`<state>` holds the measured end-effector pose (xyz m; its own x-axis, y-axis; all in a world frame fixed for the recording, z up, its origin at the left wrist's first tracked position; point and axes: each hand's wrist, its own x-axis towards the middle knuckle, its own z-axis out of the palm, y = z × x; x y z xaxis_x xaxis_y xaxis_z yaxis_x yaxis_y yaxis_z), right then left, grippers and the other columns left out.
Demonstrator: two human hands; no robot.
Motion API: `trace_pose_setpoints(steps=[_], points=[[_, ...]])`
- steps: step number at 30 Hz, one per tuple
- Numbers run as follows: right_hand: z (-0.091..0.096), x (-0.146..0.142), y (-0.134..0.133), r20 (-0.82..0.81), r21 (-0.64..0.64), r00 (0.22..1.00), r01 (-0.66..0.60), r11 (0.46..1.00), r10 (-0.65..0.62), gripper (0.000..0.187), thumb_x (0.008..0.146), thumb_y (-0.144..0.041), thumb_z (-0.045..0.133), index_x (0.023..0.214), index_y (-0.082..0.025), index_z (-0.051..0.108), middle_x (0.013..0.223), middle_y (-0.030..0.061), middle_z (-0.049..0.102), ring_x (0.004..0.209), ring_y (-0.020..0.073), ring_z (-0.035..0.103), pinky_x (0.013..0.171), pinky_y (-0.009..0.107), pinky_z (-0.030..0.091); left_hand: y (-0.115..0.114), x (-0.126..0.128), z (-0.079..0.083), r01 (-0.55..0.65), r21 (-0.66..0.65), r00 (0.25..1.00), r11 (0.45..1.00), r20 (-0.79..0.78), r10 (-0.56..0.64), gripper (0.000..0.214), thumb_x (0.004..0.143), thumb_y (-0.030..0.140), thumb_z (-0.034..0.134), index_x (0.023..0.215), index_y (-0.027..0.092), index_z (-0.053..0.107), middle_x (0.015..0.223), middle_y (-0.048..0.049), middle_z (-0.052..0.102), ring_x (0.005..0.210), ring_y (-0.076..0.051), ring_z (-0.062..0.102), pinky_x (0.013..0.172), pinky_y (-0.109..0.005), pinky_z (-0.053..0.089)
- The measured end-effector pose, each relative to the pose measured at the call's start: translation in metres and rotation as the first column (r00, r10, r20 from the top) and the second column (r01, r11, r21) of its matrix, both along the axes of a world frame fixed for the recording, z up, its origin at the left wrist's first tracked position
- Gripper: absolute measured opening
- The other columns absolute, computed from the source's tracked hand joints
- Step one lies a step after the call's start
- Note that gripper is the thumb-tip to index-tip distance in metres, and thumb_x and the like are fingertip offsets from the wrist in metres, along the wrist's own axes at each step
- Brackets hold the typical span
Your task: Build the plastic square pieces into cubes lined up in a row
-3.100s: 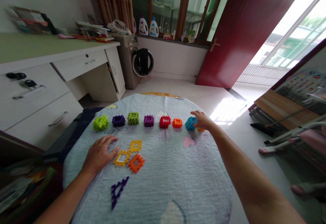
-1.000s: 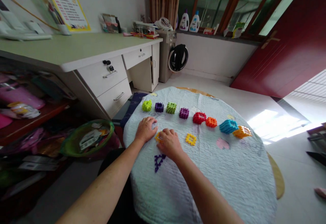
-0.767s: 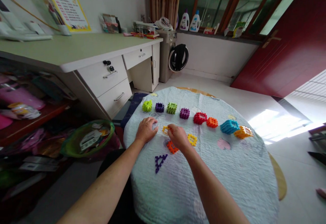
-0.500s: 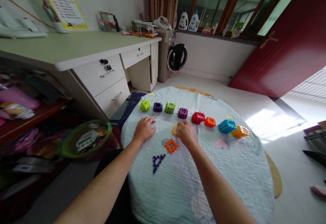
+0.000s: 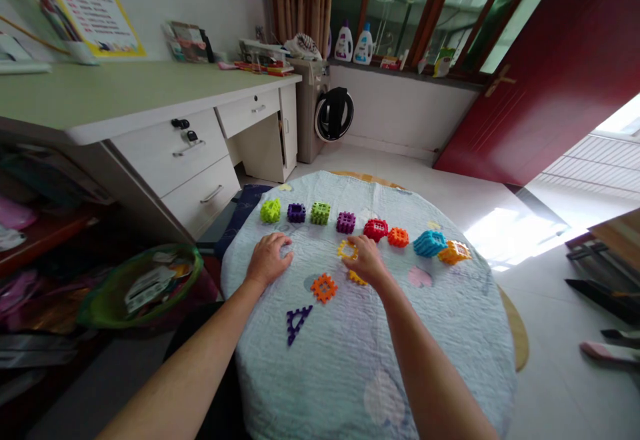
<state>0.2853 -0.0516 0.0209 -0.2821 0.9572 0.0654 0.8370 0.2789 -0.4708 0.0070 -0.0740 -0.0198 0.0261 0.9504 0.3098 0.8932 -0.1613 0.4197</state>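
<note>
My right hand [image 5: 369, 260] pinches the edge of a yellow square interlocking tile [image 5: 346, 249] with an open middle. Partly covered by that hand, a second yellow tile [image 5: 357, 278] lies on the cloth. My left hand [image 5: 269, 259] rests on the cloth to the left, fingers apart and holding nothing. Between and below the hands are an orange square tile [image 5: 325, 288] and a dark purple triangular frame [image 5: 298, 324]. Beyond them stands a row of stacked tiles: lime [image 5: 271, 211], dark purple [image 5: 297, 213], green [image 5: 321, 213], purple [image 5: 346, 222], red [image 5: 375, 229], orange [image 5: 399, 237], blue [image 5: 430, 244] and yellow-orange [image 5: 455, 252].
A pale blue cloth [image 5: 440, 340] covers the round table. To the left are a green basket [image 5: 95, 310] of odds and ends and a desk [image 5: 165, 90] with drawers. Behind stand a washing machine [image 5: 307, 103] with its door open and a red door [image 5: 545, 60].
The view has turned slightly right. My right hand has shifted a little, uncovering part of the second yellow tile beneath it. My left hand stays on the cloth.
</note>
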Motion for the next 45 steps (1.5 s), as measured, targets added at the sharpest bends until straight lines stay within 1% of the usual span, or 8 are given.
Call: trace_pose_setpoints(steps=[3,6,9,12,20,33,39,45], points=[[0.004,0.032,-0.002,-0.097,0.013,0.994,0.045,0.999,-0.044,0.051,0.072,-0.023,0.068,0.121,-0.018,0.060,0.114,0.0093,0.058,0.104,0.0239,0.053,0.096,0.038,0.041,0.001,0.000,-0.002,0.001,0.005,1.000,1.000,0.001,-0.001,0.022,0.077,0.030,0.058,0.097,0.021,0.064,0.110,-0.0075,0.065,0.106,-0.026,0.057,0.099,-0.041,0.045],[0.002,0.048,-0.013,-0.083,-0.049,0.997,-0.009,0.999,0.005,0.051,0.069,-0.020,0.070,0.119,-0.017,0.061,0.113,0.0094,0.057,0.105,0.0241,0.053,0.097,0.038,0.041,0.001,-0.001,-0.004,0.006,0.006,1.000,1.000,-0.004,-0.006,0.023,0.078,0.031,0.057,0.097,0.021,0.064,0.110,-0.0077,0.065,0.106,-0.027,0.058,0.098,-0.041,0.045],[-0.003,0.044,-0.027,-0.037,-0.103,0.999,-0.041,0.994,0.038,0.050,0.070,-0.020,0.070,0.119,-0.016,0.061,0.112,0.0096,0.056,0.105,0.0232,0.053,0.096,0.035,0.041,0.002,-0.001,-0.005,0.006,0.018,1.000,1.000,-0.012,-0.005,0.023,0.078,0.031,0.057,0.096,0.020,0.064,0.109,-0.0081,0.065,0.106,-0.027,0.058,0.097,-0.042,0.045],[-0.009,0.034,-0.035,0.043,-0.138,0.999,0.018,0.990,-0.012,0.051,0.070,-0.023,0.071,0.119,-0.016,0.060,0.111,0.0102,0.055,0.103,0.0231,0.052,0.093,0.033,0.041,0.003,-0.002,-0.006,0.007,0.030,1.000,1.000,-0.015,-0.007,0.022,0.077,0.031,0.057,0.096,0.021,0.064,0.108,-0.0080,0.066,0.106,-0.027,0.059,0.098,-0.041,0.045],[-0.011,0.030,-0.034,0.155,-0.130,0.987,0.066,0.989,-0.046,0.066,0.071,-0.032,0.073,0.131,-0.018,0.051,0.120,0.0122,0.055,0.108,0.0258,0.051,0.094,0.035,0.038,0.003,-0.002,-0.005,0.018,0.052,1.000,0.999,-0.010,-0.017,0.023,0.076,0.031,0.056,0.095,0.020,0.065,0.106,-0.0081,0.066,0.104,-0.026,0.060,0.097,-0.042,0.046],[-0.013,0.012,-0.041,0.186,-0.083,0.982,0.024,0.996,-0.008,0.038,0.070,-0.020,0.065,0.107,-0.016,0.058,0.109,0.0113,0.058,0.102,0.0247,0.052,0.090,0.034,0.042,0.004,-0.003,-0.005,0.014,0.044,1.000,0.999,-0.023,-0.013,0.024,0.077,0.034,0.054,0.094,0.021,0.064,0.107,-0.0085,0.066,0.102,-0.027,0.060,0.096,-0.042,0.047],[0.014,0.046,-0.035,0.169,0.007,0.986,0.009,1.000,-0.010,0.049,0.067,-0.012,0.061,0.116,-0.015,0.056,0.112,0.0107,0.055,0.104,0.0233,0.050,0.092,0.032,0.040,0.006,-0.007,-0.010,0.042,0.056,0.999,0.998,-0.036,-0.040,0.026,0.079,0.037,0.053,0.096,0.021,0.064,0.109,-0.0091,0.066,0.105,-0.028,0.060,0.098,-0.043,0.046],[0.056,0.112,0.027,0.248,0.124,0.954,0.142,0.982,-0.169,0.054,0.068,-0.016,0.063,0.122,-0.020,0.056,0.119,0.0108,0.055,0.108,0.0276,0.048,0.092,0.038,0.036,0.007,-0.009,-0.012,0.045,0.070,0.999,0.997,-0.030,-0.043,0.027,0.078,0.038,0.053,0.096,0.021,0.065,0.109,-0.0100,0.067,0.104,-0.028,0.061,0.098,-0.043,0.046]])
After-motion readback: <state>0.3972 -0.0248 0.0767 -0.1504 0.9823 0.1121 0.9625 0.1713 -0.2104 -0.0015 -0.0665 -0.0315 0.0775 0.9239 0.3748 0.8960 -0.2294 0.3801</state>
